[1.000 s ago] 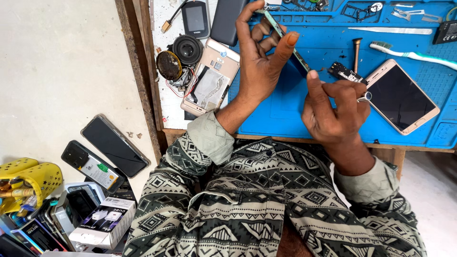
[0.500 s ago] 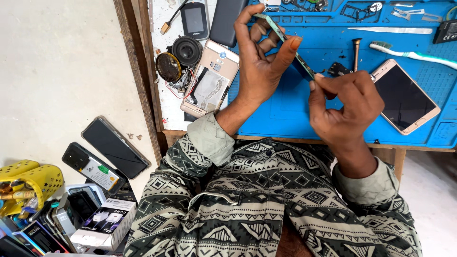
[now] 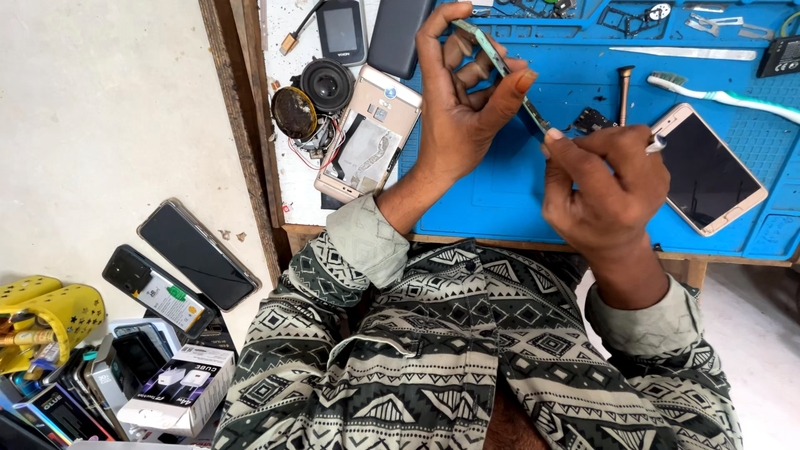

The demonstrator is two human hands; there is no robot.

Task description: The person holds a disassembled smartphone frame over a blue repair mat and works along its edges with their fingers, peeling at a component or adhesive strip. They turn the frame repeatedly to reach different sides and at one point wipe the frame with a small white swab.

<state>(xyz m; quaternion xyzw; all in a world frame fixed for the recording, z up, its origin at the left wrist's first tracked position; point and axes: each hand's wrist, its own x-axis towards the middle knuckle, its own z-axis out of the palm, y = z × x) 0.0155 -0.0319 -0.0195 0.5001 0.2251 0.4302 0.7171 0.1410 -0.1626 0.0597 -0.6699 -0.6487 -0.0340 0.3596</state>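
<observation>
Above the blue mat's (image 3: 500, 192) near edge, the left hand (image 3: 458, 117) pinches a narrow green circuit board (image 3: 500, 62) between thumb and fingers. The right hand (image 3: 604, 187) closes on what seems a small metal tool (image 3: 656, 144), touching the board's lower end.

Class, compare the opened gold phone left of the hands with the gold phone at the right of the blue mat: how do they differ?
The opened gold phone lies back-up on the white surface, cover off, insides exposed. The gold phone on the mat lies screen-up on the blue mat, dark glass intact. Both are gold, flat and untouched by either hand.
</observation>
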